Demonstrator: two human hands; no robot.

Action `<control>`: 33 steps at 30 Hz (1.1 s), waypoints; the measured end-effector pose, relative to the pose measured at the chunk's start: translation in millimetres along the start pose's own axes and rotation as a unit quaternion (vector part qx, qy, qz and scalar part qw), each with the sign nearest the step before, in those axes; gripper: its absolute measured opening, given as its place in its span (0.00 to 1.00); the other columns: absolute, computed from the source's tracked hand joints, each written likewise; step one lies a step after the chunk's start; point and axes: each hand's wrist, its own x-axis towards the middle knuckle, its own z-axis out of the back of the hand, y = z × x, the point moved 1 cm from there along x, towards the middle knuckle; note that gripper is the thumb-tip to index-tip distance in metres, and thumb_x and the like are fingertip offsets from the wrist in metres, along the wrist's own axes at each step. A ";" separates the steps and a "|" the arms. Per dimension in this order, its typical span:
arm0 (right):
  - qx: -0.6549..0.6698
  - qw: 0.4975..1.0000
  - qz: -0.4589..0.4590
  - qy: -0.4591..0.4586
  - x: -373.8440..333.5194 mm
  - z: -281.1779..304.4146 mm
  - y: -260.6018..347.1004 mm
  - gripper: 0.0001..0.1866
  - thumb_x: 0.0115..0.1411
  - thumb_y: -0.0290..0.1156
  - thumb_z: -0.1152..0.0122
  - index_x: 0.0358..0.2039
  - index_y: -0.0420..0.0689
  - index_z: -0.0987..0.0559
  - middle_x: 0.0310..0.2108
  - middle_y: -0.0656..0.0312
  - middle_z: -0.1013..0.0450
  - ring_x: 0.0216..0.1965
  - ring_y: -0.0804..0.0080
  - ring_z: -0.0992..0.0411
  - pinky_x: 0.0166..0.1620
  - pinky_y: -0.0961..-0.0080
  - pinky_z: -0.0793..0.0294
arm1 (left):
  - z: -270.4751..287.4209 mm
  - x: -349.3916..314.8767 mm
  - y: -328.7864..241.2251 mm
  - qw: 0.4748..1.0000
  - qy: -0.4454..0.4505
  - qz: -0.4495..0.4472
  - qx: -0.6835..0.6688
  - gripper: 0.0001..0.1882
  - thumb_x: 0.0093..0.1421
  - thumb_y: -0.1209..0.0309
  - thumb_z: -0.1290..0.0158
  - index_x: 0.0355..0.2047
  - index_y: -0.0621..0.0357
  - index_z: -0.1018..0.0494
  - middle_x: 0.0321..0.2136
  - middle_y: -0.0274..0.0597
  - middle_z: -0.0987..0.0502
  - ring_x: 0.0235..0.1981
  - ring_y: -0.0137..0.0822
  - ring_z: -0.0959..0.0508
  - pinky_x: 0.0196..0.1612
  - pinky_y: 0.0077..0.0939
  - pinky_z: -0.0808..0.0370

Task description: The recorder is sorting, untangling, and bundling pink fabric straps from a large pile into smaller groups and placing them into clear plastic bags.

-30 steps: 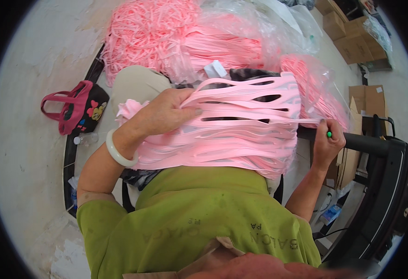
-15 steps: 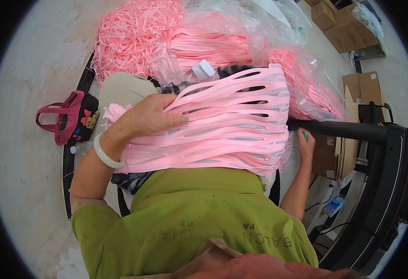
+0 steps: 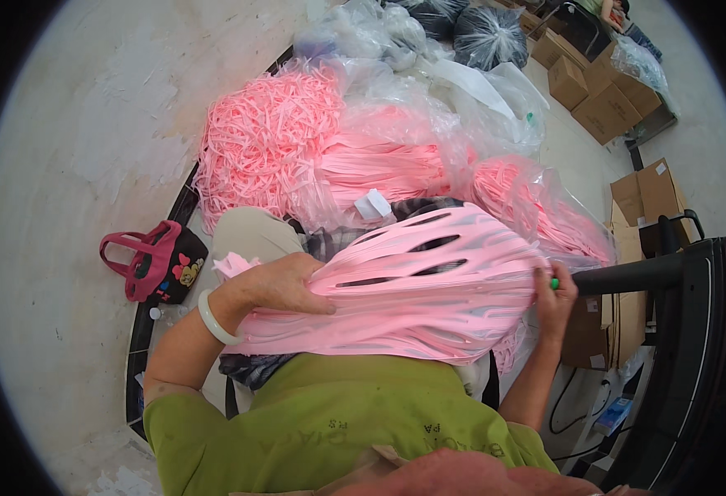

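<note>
The left hand (image 3: 287, 285) grasps the pink strips (image 3: 404, 318) and the right hand (image 3: 555, 302) grips their far end, probably for holding them stretched.

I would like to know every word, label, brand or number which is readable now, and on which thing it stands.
Green shirt: upside-down lettering, partly faded; I will not copy it.
Pink-and-black bag: small marks beside a cartoon figure, too small to read.
Cardboard box: white label, too small to read.
Pink strips: no text visible.
</note>
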 end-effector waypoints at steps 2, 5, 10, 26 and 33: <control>-0.031 0.997 0.047 -0.050 11.3 21.5 26.6 0.05 0.57 0.27 0.44 0.30 0.38 0.26 0.21 0.73 0.39 0.24 0.86 0.44 0.27 0.88 0.43 | 1.4 0.7 -21.0 1.000 -0.004 0.000 -0.030 0.27 0.44 0.59 0.39 0.41 0.65 0.28 0.31 0.43 0.23 0.33 0.32 0.25 0.39 0.25 0.29; -0.059 0.989 0.073 -0.115 37.9 47.9 36.9 0.07 0.58 0.29 0.44 0.30 0.38 0.26 0.22 0.73 0.38 0.26 0.85 0.42 0.28 0.88 0.43 | 4.1 25.4 -37.7 0.995 -0.026 -0.045 -0.082 0.28 0.44 0.60 0.39 0.42 0.65 0.28 0.33 0.39 0.23 0.34 0.30 0.27 0.40 0.24 0.30; -0.083 0.993 -0.002 -0.084 103.3 37.1 -10.1 0.11 0.58 0.32 0.45 0.33 0.35 0.25 0.24 0.71 0.35 0.26 0.83 0.39 0.30 0.87 0.40 | 15.9 103.3 -11.0 0.983 -0.049 -0.057 -0.170 0.33 0.43 0.64 0.38 0.49 0.65 0.33 0.38 0.42 0.26 0.38 0.30 0.27 0.43 0.24 0.31; 0.386 0.905 -0.015 0.180 23.6 -100.2 82.8 0.15 0.62 0.34 0.53 0.26 0.35 0.28 0.24 0.59 0.31 0.22 0.78 0.34 0.25 0.83 0.34 | -14.8 111.4 11.9 0.938 0.000 0.022 -0.345 0.35 0.44 0.66 0.36 0.52 0.63 0.37 0.42 0.42 0.29 0.40 0.32 0.28 0.41 0.24 0.29; 0.291 0.935 -0.009 0.202 12.0 -122.4 85.0 0.03 0.54 0.19 0.45 0.31 0.35 0.25 0.26 0.62 0.30 0.27 0.79 0.32 0.32 0.84 0.33 | -22.1 110.6 17.9 0.925 -0.084 -0.007 -0.371 0.27 0.49 0.68 0.41 0.49 0.61 0.34 0.37 0.40 0.27 0.34 0.28 0.27 0.36 0.21 0.28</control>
